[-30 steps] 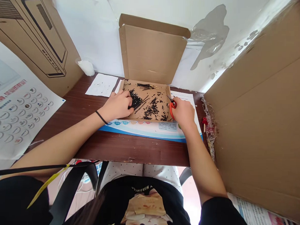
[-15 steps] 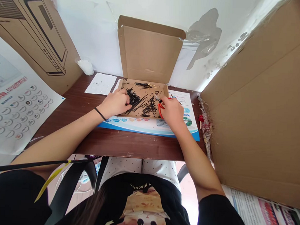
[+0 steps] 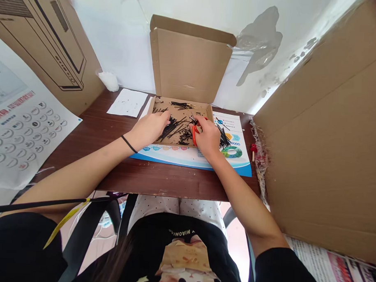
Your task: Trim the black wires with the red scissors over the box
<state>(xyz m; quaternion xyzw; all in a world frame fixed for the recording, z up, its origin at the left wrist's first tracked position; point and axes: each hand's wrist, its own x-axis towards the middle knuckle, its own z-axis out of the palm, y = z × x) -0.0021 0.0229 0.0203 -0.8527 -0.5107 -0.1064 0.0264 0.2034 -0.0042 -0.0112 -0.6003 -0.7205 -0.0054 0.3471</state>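
A shallow cardboard box (image 3: 183, 147) holds loose thin black sticks. My left hand (image 3: 151, 127) is at the box's left side with thumb and fingers pinched together, beside the main pile of black sticks (image 3: 173, 128). What sits in that pinch is too small to make out. My right hand (image 3: 209, 138) is closed around red-handled nippers (image 3: 194, 134), their metal jaws pointing up and left over the box. Short black scraps (image 3: 185, 136) lie below the nippers. Toward the back of the box is a smaller bundle of black sticks with gold-coloured ends (image 3: 182, 105).
The box lid (image 3: 192, 65) stands upright against the wall. Right of the box, more black sticks (image 3: 224, 136) lie on a printed sheet (image 3: 241, 159). White paper (image 3: 127, 102) is at the left. Large cartons (image 3: 324, 133) flank the brown table (image 3: 174, 181).
My right hand has moved left with the nippers, uncovering the sticks on the printed sheet. My left hand has shifted slightly right and lifted, its fingers pinched closer together.
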